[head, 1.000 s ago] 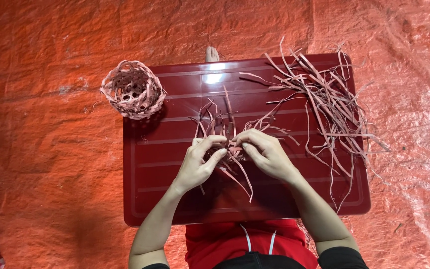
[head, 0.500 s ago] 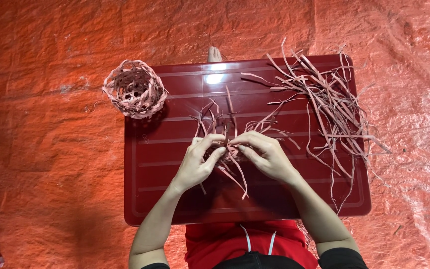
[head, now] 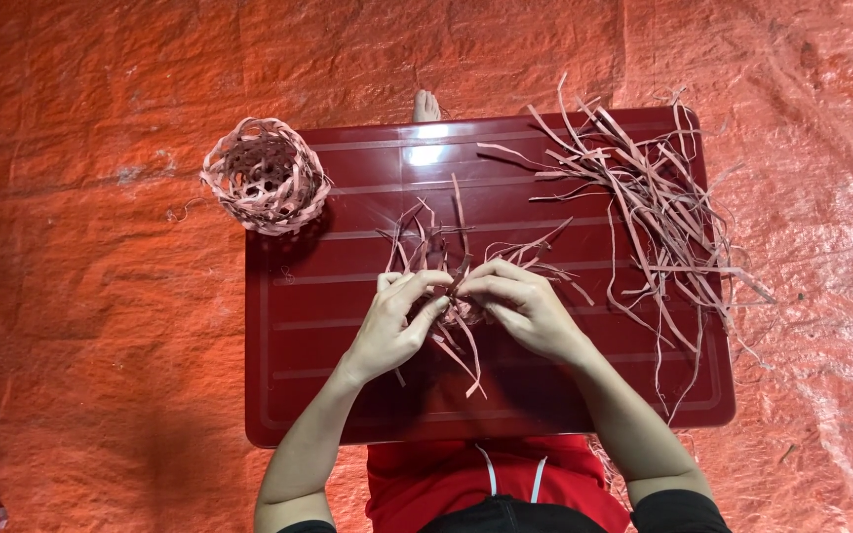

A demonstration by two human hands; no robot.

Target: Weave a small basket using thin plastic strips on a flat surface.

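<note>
1. at the bottom edge the person's red top [head: 426, 484] and both forearms are cut off by the frame, and part of the top is hidden under the near rim of the surface.
2. the dark red ribbed surface [head: 328, 375], a tray-like board, rests over the lap on an orange tarp [head: 101, 345].
3. the left hand [head: 397, 326] and right hand [head: 525, 311] meet near the middle of the surface, fingers pinched on a small bundle of pale pink strips [head: 451, 296]. the grasp point is hidden behind the fingertips, so how the strips cross there is hard to make out.
4. loose ends of the bundle fan out beyond the hands and trail back toward the body.
5. to the right, a larger loose heap of strips [head: 654, 207] spills over the surface's right edge.
6. at the far left corner a small woven basket [head: 267, 176] sits half on the surface, half on the tarp.
7. beyond the far rim a toe [head: 426, 107] pokes out, the rest of the foot hidden.
</note>
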